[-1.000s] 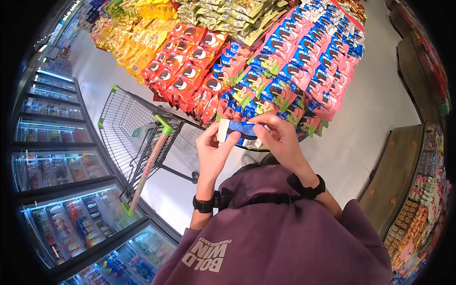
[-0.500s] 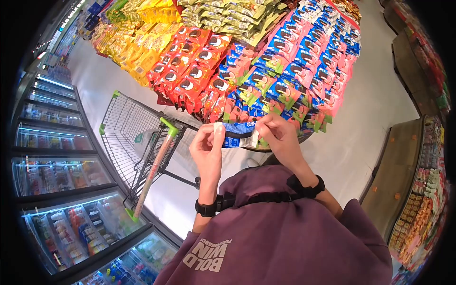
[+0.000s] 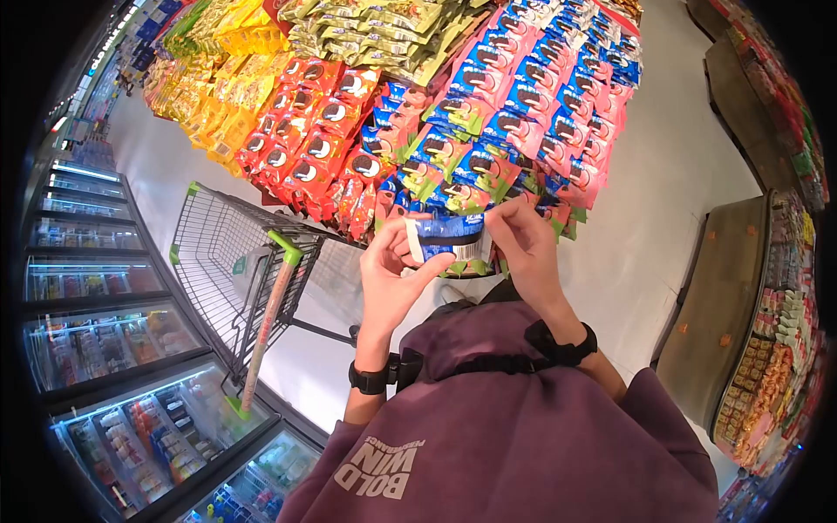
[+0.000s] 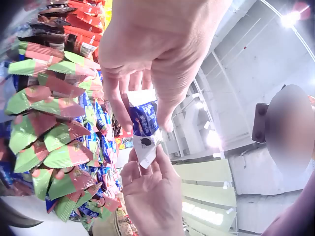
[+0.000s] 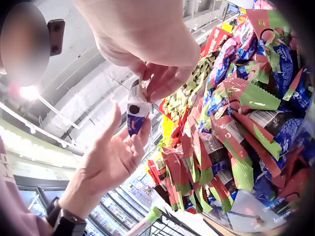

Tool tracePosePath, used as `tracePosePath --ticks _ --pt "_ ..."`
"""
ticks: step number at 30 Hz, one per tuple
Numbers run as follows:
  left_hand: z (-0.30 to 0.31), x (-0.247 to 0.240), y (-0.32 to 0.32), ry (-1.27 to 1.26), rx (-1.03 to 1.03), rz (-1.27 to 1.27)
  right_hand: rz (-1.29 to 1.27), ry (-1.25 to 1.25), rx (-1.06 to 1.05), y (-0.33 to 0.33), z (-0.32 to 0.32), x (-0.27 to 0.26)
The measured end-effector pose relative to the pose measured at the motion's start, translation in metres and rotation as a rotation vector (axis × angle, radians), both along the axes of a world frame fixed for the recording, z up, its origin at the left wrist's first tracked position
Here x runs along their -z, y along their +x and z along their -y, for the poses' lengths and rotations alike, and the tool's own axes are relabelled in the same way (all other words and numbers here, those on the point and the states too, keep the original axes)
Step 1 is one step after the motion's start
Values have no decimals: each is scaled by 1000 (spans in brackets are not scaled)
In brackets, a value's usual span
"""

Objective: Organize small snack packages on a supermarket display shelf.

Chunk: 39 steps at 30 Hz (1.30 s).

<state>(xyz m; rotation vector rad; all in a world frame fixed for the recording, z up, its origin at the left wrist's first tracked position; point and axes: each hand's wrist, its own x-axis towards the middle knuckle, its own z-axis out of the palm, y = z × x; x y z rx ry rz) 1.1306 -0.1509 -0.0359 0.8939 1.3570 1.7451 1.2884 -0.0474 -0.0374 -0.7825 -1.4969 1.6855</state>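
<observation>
A small blue and white packet (image 3: pixel 449 237) with a barcode is held level between both hands, in front of the piled snack display. The left hand (image 3: pixel 392 275) grips its white end, thumb along the lower edge. At the other end, the right hand (image 3: pixel 526 253) pinches the packet between thumb and fingers. In the left wrist view the packet (image 4: pixel 143 119) lies between the left hand (image 4: pixel 147 54) above and the right hand (image 4: pixel 153 194) below. The right wrist view shows the packet (image 5: pixel 136 109) pinched by the right hand (image 5: pixel 152 49), the left hand (image 5: pixel 110 157) at its lower end.
Red packets (image 3: pixel 305 148), yellow packets (image 3: pixel 222 113) and blue-pink packets (image 3: pixel 558 113) fill the display. A shopping cart (image 3: pixel 231 261) with a green-ended handle stands at the left. Glass-topped freezers (image 3: pixel 113 340) line the far left; wooden-fronted shelving (image 3: pixel 711 314) runs along the right.
The packet has been turned so its printed back and barcode show. The left thumb has moved from the packet's end to its lower edge. The display and cart have shifted slightly left in the head view.
</observation>
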Motion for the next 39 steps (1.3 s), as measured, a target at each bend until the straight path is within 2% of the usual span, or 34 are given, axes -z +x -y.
tracePosePath --ticks 2,4,8,9,11,13,15,18,19,21,24,27,28,33,39 --pt "-4 -1 3 -79 -3 -137 -62 -43 -85 5 -10 1" --pt "-9 3 8 -29 36 -136 -213 -105 -168 7 -22 0" --pt "-32 -1 22 7 55 -149 76 -109 -359 26 -56 -4" --pt "-40 -5 28 -1 39 -135 137 -66 -423 31 -68 -16" --pt "-58 -10 39 40 13 -166 4 155 -440 39 -90 -21" --pt "-77 -13 50 48 -19 -271 10 211 -487 50 -116 -33" --pt "-97 -16 64 27 -54 -230 88 303 -462 62 -139 -39" --pt "-132 -24 90 1 -182 -201 54 456 -346 76 -169 -40" --pt "-143 -25 99 -52 -284 -127 38 477 -311 80 -177 -40" --pt "-161 -41 115 -90 -402 239 8 521 -243 88 -194 -39" --pt "-185 -48 131 -151 -369 294 19 529 -222 100 -217 -34" --pt "-212 -42 148 -174 -262 -63 39 677 -189 113 -240 -28" --pt "-220 -41 151 -225 -288 1 53 708 -194 118 -249 -29" --pt "-249 -30 165 -186 -238 -57 149 747 -219 140 -279 -25" --pt "-268 -36 180 -202 -286 -19 72 775 -166 145 -296 -23"
